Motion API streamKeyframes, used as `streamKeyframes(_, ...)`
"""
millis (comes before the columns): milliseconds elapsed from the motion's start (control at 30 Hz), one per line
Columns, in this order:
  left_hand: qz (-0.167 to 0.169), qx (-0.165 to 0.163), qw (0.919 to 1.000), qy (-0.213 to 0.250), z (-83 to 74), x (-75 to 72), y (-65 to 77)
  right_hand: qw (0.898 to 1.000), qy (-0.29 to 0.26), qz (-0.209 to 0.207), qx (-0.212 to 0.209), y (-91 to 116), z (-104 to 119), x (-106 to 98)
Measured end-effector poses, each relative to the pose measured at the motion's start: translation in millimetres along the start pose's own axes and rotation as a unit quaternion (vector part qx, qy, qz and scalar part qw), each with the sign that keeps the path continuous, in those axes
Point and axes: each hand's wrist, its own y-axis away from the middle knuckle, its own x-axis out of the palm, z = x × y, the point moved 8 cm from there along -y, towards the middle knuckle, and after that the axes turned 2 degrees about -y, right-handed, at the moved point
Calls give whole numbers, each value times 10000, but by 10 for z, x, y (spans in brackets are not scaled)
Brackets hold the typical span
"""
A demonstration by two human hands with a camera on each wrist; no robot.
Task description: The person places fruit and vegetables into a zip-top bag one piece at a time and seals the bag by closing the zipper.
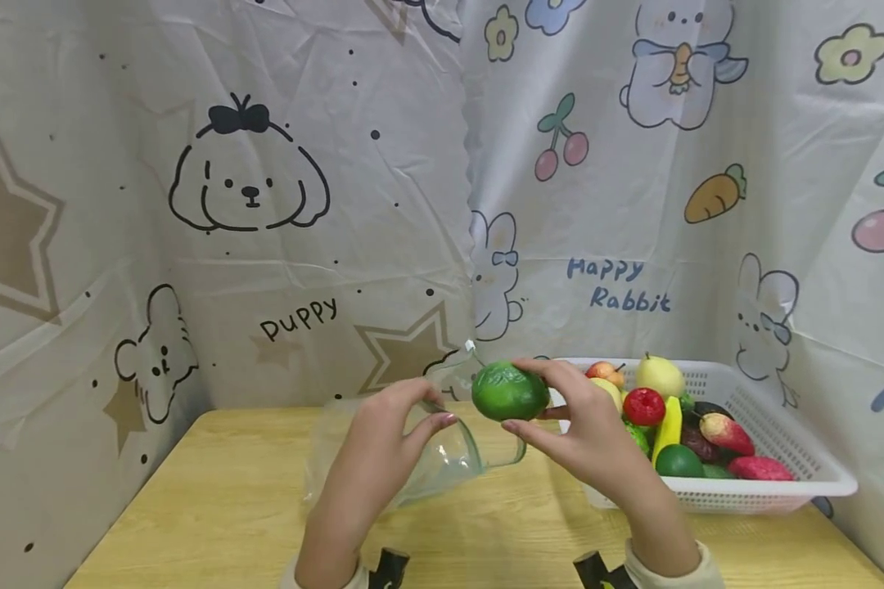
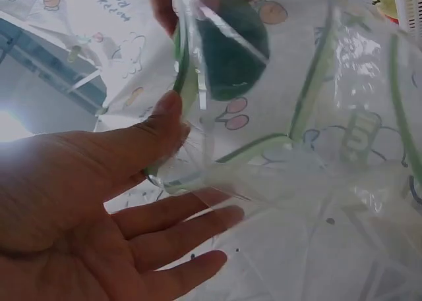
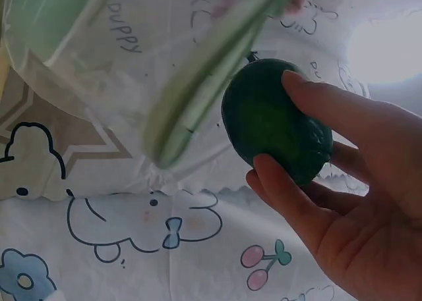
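Observation:
A dark green citrus fruit (image 1: pixel 508 393) with a wrinkled top is held by my right hand (image 1: pixel 585 421), between the thumb and fingers. In the right wrist view the fruit (image 3: pixel 273 123) shows its smooth side, next to the bag's green-trimmed edge (image 3: pixel 175 130). My left hand (image 1: pixel 394 433) pinches the rim of a see-through plastic bag (image 1: pixel 442 462) that lies on its side, its mouth facing the fruit. The left wrist view shows thumb and index finger at the green edge, with the other fingers extended beneath. Through the clear plastic the fruit (image 2: pixel 234 47) appears there, just by the opening.
At the right stands a white perforated basket (image 1: pixel 751 496) full of fruit and vegetables, among them a yellow pear (image 1: pixel 660 376), a red fruit (image 1: pixel 644 406) and a banana (image 1: pixel 667 429). The wooden table (image 1: pixel 214 491) is backed by a printed curtain (image 1: pixel 280 270).

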Motion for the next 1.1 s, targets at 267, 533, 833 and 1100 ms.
streamKeyframes(267, -365, 369, 9986, 71, -119, -84, -19, 9997, 107, 211, -13, -11, 3, 122)
streamKeyframes(533, -487, 762, 9959, 63, -196, -67, -13, 9996, 68, 284, -64, -2, 12, 134)
streamKeyframes(833, -725, 782, 9943, -64, -179, -90, -13, 9995, 30, 313, -21, -13, -7, 76)
streamKeyframes(1100, -862, 588, 9945, -78, -113, -92, -34, 9977, 248, -635, 61, 4, -156, -308)
